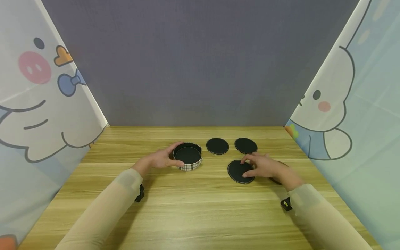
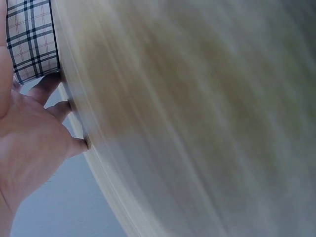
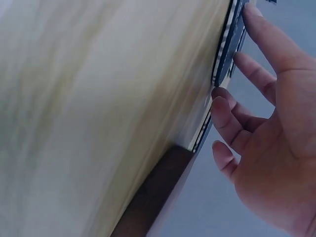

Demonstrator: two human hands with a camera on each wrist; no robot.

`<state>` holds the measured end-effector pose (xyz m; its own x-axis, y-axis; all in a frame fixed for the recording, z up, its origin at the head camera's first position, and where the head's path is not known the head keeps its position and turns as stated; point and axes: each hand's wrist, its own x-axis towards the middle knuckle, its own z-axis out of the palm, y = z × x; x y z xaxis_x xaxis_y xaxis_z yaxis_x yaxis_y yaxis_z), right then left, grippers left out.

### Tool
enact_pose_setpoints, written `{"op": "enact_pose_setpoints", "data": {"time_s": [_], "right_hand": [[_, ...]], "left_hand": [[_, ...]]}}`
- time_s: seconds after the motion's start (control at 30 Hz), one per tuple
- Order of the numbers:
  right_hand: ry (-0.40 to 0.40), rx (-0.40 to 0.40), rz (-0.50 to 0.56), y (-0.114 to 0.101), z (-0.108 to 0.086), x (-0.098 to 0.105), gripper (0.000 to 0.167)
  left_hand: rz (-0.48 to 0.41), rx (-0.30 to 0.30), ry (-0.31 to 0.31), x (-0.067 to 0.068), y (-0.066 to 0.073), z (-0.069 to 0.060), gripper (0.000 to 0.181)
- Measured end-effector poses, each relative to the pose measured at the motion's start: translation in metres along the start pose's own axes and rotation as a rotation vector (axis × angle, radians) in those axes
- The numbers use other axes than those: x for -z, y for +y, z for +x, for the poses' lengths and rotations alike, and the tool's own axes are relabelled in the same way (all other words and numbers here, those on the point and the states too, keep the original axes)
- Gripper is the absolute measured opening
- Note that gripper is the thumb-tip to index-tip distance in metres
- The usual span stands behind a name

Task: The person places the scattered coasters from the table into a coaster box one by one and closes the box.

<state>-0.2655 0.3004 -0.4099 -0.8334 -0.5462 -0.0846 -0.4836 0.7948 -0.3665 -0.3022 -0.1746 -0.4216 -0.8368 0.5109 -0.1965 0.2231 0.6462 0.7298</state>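
A round coaster holder [image 1: 190, 167] with a plaid outer wall stands on the table; its inside is black and a dark disc shows within. My left hand [image 1: 160, 158] grips it from the left, thumb along the near wall and fingers at the far side. In the left wrist view, the holder's plaid wall [image 2: 33, 37] shows above the palm. My right hand [image 1: 260, 164] reaches over a round black coaster [image 1: 235, 170], with thumb and forefinger touching its top. The right wrist view shows the fingers bent loosely beside the coaster's checked edge [image 3: 224, 44].
Two more black coasters [image 1: 217, 146] [image 1: 246, 145] lie flat behind. A brown-edged round piece [image 1: 275, 181] is mostly hidden under my right wrist. The wooden table [image 1: 200, 215] meets a grey panel [image 1: 200, 69] at the back and cartoon-printed cloths at both sides.
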Motion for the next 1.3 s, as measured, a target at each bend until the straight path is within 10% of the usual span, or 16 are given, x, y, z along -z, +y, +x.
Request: {"op": "enact_pose_setpoints", "data": {"time_s": [0.83, 1.3], "right_hand": [[-0.023, 0.090, -0.028, -0.028, 0.012, -0.014, 0.056], [-0.171, 0.124, 0.041, -0.030, 0.018, -0.009, 0.071]], "left_hand": [[0.012, -0.001, 0.001, 0.000, -0.001, 0.000, 0.116], [0.014, 0.002, 0.009, 0.000, 0.001, 0.000, 0.115]]}}
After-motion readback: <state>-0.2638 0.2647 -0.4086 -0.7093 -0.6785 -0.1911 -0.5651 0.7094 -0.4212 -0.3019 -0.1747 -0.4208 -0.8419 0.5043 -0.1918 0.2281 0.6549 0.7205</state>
